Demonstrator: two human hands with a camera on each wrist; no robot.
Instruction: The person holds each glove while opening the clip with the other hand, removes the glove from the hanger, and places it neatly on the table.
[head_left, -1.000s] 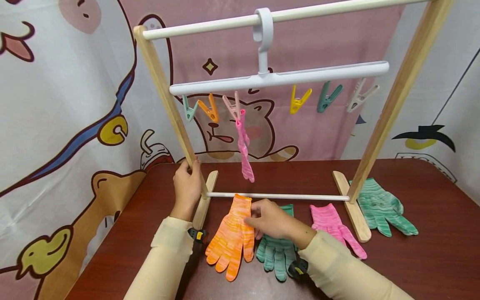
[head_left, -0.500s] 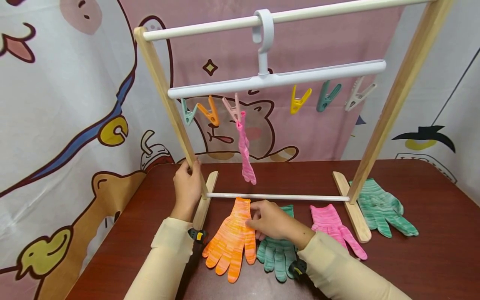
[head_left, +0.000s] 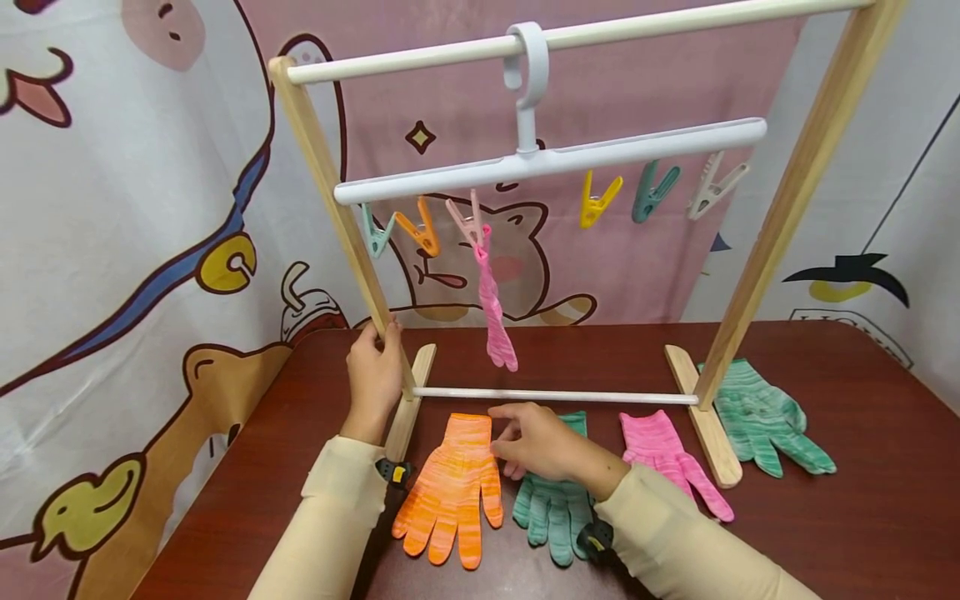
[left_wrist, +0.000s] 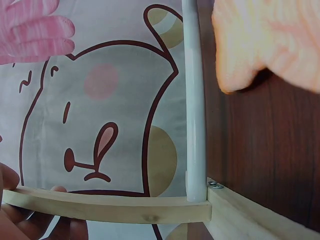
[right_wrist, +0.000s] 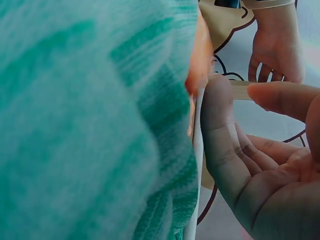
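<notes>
My left hand (head_left: 375, 371) grips the left wooden post (head_left: 339, 208) of a drying rack low down, fingers wrapped behind it in the left wrist view. An orange glove (head_left: 453, 487) lies fingers toward me on the table, its cuff close to the lower bar. Just right of that cuff is my right hand (head_left: 543, 442), thumb and forefinger apart with nothing between them in the right wrist view. Beneath the right hand lies a green glove (head_left: 555, 512), its cuff partly covered. Above, a pink clothespin (head_left: 468, 221) holds a pink glove (head_left: 495, 308) on the white hanger (head_left: 600, 154).
More clothespins hang from the hanger, including an orange clothespin (head_left: 420, 229) and a yellow clothespin (head_left: 597, 200). A second pink glove (head_left: 667, 450) lies right of centre. Another green glove (head_left: 768, 417) lies beyond the rack's right foot (head_left: 701, 417). A cartoon cloth hangs behind the table.
The orange glove has left my right hand's fingers and slid left and toward me. The hanger has swung slightly with the pink glove. My left hand stays on the post.
</notes>
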